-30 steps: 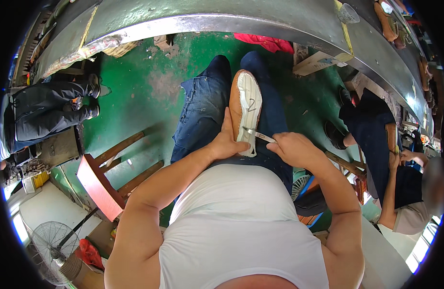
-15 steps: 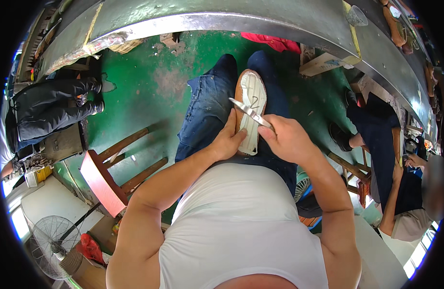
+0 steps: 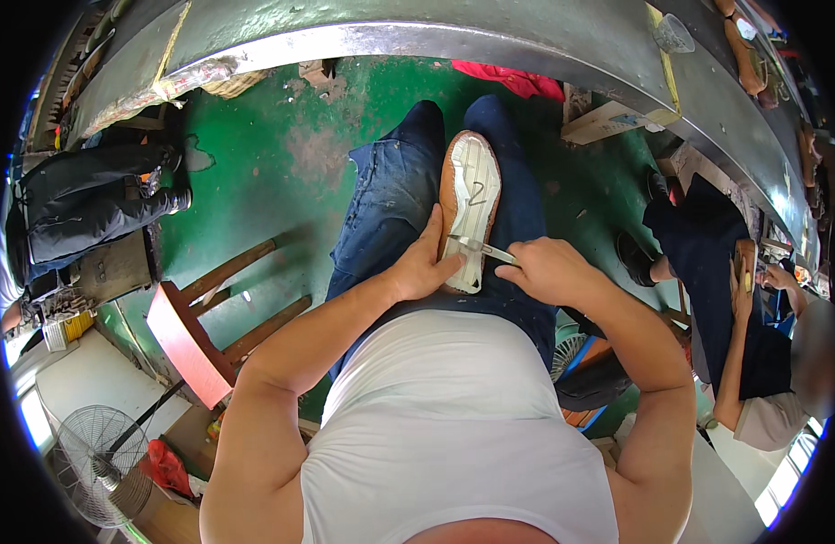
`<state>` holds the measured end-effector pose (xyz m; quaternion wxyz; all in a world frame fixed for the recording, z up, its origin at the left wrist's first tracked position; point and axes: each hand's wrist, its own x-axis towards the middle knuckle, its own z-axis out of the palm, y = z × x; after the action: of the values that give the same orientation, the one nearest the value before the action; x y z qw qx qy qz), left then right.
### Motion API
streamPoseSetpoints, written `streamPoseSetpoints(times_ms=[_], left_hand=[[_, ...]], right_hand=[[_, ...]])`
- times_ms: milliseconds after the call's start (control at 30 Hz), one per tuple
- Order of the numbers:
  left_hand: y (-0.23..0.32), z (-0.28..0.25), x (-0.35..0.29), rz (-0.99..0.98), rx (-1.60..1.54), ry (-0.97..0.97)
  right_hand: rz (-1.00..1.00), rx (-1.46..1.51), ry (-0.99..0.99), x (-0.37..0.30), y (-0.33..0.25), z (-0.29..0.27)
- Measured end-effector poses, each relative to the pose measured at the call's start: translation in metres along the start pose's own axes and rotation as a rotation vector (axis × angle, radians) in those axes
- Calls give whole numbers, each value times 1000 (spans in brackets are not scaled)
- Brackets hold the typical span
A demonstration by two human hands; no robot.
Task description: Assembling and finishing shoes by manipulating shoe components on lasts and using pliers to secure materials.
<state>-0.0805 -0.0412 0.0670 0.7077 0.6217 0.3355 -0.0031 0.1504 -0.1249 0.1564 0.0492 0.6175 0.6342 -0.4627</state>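
A brown shoe (image 3: 476, 186) lies sole-up across my blue-clad thighs, toe pointing away. Its pale underside is ridged and carries a dark hand-drawn mark. My left hand (image 3: 426, 263) grips the shoe's left side near the heel, thumb over the underside and fingers along the edge. In my right hand (image 3: 551, 270), closed at the right of the heel, is a slim silver metal tool with a narrow blade-like end (image 3: 476, 246). That end reaches across the heel part, close to my left thumb. Whether it touches the underside I cannot tell.
A long metal-edged workbench (image 3: 417, 41) curves across the far side. A wooden stool (image 3: 195, 340) stands left, with a fan (image 3: 100, 462) behind it. One person (image 3: 100, 204) is at the left; another (image 3: 752, 326) sits at the right. Red cloth (image 3: 512, 80) lies under the bench.
My right hand has shifted slightly right and nearer me. The tool's tip has swung from the shoe's left edge down to the heel part. My left hand and the shoe stay nearly in place.
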Motion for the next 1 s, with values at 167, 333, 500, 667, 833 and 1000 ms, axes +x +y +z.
streamPoseSetpoints(times_ms=[167, 333, 500, 667, 833, 1000], left_hand=[[5, -13, 7, -1, -220, -62], [2, -16, 10, -6, -296, -103], [-7, 5, 7, -56, -54, 202], [5, 16, 8, -71, 91, 274], [-2, 15, 9, 15, 272, 182], [16, 13, 27, -132, -559, 136]], right_hand=[[-84, -88, 295, 10, 15, 36], [-109, -18, 397, 10, 17, 45], [-107, 13, 413, 8, 20, 50], [-160, 48, 528, -1, 22, 64], [-40, -22, 507, -26, 17, 69], [142, -49, 370, -36, 12, 73]])
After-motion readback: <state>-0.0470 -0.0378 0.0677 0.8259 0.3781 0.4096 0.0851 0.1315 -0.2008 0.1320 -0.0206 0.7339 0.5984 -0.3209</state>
